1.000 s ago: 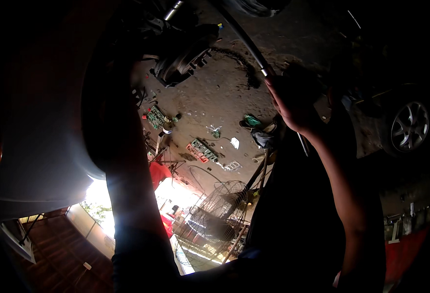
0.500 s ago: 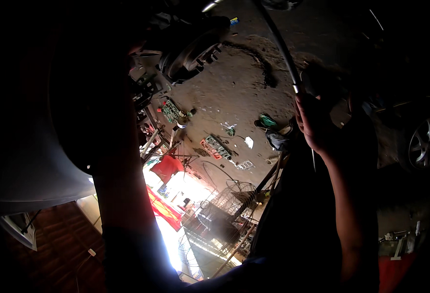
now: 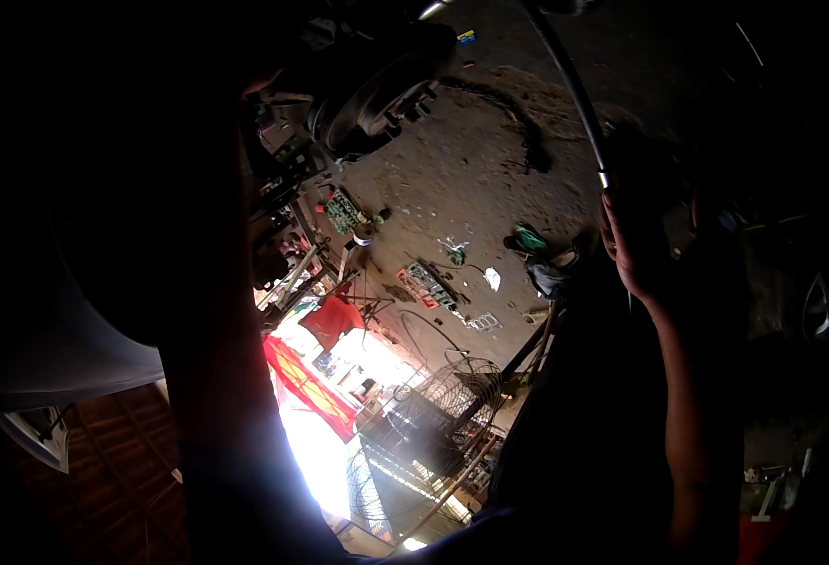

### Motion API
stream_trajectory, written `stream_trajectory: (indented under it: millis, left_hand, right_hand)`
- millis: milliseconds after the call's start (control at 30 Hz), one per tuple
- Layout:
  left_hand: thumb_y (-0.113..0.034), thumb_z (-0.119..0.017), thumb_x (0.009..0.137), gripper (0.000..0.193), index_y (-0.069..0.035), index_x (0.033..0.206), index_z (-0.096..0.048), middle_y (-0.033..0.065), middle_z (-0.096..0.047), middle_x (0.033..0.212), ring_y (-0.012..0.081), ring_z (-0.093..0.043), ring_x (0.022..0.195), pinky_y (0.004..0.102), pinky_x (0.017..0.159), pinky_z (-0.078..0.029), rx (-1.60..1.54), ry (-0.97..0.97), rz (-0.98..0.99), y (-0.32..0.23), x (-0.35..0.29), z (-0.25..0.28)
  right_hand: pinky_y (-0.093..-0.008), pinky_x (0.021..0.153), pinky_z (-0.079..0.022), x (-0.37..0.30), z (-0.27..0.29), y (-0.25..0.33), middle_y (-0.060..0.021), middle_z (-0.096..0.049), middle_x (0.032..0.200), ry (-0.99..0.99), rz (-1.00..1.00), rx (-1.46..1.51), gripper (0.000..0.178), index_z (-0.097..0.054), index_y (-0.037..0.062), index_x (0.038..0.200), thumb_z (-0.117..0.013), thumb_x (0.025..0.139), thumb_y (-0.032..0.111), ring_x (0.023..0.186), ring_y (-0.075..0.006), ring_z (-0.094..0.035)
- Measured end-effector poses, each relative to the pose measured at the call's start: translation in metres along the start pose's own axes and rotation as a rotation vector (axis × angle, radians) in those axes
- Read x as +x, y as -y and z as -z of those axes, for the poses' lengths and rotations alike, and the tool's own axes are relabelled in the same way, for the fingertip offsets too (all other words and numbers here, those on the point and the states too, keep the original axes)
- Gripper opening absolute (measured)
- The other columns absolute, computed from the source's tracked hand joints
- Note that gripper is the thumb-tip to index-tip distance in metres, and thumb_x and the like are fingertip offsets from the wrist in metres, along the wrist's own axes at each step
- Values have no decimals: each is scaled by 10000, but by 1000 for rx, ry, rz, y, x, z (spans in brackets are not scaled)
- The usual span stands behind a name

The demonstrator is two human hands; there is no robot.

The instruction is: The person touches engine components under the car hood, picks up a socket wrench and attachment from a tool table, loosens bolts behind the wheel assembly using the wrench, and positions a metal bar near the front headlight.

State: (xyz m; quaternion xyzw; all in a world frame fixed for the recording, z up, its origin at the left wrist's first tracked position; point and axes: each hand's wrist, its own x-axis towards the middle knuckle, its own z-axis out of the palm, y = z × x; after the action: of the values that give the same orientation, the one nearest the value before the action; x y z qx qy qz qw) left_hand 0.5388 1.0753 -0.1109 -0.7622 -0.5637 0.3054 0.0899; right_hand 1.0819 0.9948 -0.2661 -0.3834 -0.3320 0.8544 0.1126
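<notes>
My right hand is closed around the lower end of a black hose, just below its silver metal collar. From there the hose curves up and left to the top edge. A thin pointed end shows below the hand. My left arm reaches up the left side in deep shadow. Only a dim bit of my left hand shows, near a wheel hub with studs; its fingers and anything in them are hidden by the dark.
A vehicle body panel is at the left. Green-and-red metal engine parts lie on the dirty floor, with a dark chain-like strip farther off. A wire fan cage stands low in the middle. At the right is a spoked wheel.
My right hand has moved a little to the right, taking the hose end with it. The whole view has shifted slightly. My left hand stays near the wheel hub.
</notes>
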Motion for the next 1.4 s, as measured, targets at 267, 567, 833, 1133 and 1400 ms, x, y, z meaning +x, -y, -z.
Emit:
stream_trajectory:
  millis: [267, 567, 833, 1133, 1400]
  left_hand:
    - [-156, -563, 1061, 280, -31, 1296, -652, 158, -708, 1211, 287, -707, 1090, 449, 939, -586, 18, 21, -1, -11, -14, -4]
    - [-166, -560, 1066, 292, -32, 1310, -649, 158, -706, 1233, 285, -703, 1109, 448, 950, -583, 52, 59, -15, -3, -18, -3]
    - [-174, -557, 1070, 302, -34, 1322, -647, 158, -704, 1252, 284, -701, 1126, 446, 961, -580, 91, 82, -35, 2, -22, 2]
    - [-184, -554, 1075, 314, -35, 1336, -644, 158, -702, 1274, 282, -697, 1145, 445, 972, -576, 102, 73, -75, -2, -32, 2]
    - [-163, -592, 1051, 313, -40, 1326, -678, 150, -733, 1248, 290, -702, 1154, 486, 1041, -544, -133, 263, 107, -35, -6, 29]
  right_hand:
    - [-238, 489, -261, 3, 8, -17, 77, -358, 619, 11, 102, -190, 440, -464, 157, 808, -485, 1139, 447, 507, -46, -304]
    - [-241, 493, -276, 3, 9, -10, 73, -372, 627, -19, 13, 39, 435, -467, 159, 830, -491, 1131, 472, 509, -49, -315]
    - [-229, 476, -289, 1, 2, -1, 74, -387, 617, -13, -20, 144, 448, -465, 158, 814, -497, 1128, 475, 498, -45, -351]
    - [-255, 552, -335, -4, 6, 5, 79, -408, 625, 52, -73, 141, 372, -515, 134, 882, -498, 1134, 407, 536, -39, -388]
    - [-228, 471, -265, -4, 19, -7, 78, -362, 607, -41, 13, -77, 422, -465, 164, 787, -538, 1125, 406, 495, -35, -321]
